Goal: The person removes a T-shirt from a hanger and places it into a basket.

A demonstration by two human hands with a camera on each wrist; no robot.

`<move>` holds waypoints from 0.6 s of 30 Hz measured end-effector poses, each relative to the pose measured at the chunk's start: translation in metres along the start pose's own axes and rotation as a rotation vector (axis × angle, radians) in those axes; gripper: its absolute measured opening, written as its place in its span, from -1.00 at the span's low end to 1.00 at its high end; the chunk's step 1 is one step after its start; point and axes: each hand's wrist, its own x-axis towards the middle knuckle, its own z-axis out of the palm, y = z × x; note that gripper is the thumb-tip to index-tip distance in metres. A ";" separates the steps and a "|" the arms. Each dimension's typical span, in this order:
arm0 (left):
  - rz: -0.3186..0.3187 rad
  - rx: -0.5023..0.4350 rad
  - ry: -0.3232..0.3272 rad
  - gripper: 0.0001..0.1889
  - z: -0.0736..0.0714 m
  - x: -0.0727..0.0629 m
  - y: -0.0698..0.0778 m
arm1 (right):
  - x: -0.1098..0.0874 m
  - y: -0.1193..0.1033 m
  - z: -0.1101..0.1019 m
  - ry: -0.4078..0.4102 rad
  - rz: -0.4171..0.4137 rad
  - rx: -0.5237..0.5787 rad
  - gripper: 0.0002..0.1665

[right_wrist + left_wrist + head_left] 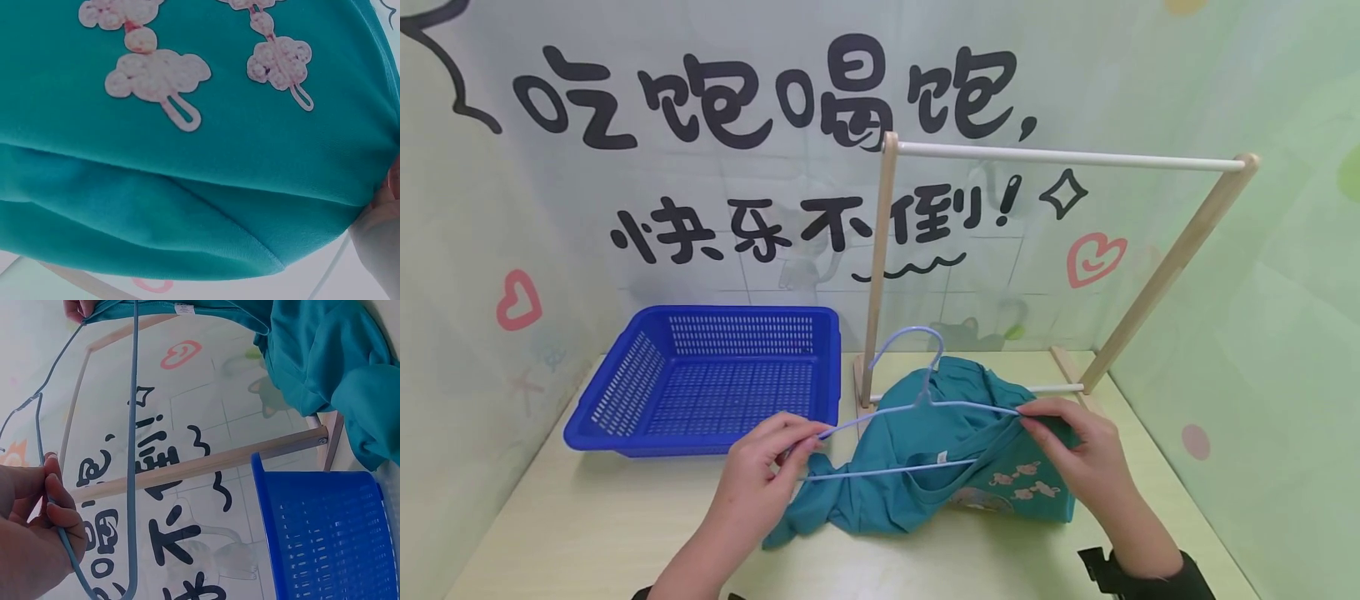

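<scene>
Two hands are holding one thin blue hanger (922, 400) for me. With my left hand (763, 471), I am pinching the hanger's left end between thumb and fingers. With my right hand (1078, 450), I am pinching its right end together with a bit of cloth from the neck of a blue-green shirt (891, 442). The hook is pointing up and curling left. The hanger's bottom bar is crossing the neck hole and going out of sight under the cloth on the right side. The shirt is lying in soft folds on the worktop (647, 517), right under the hanger, and pink flower shapes are showing on its front. Behind it, a wooden rack (880, 275) is standing with a white bar along its top. Left of the shirt, a blue basket (737, 392) with many little holes is sitting on the worktop.
</scene>
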 end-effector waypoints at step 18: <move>0.028 0.058 0.050 -0.75 -0.021 0.000 -0.008 | -0.009 0.007 -0.011 0.033 0.073 -0.064 -0.65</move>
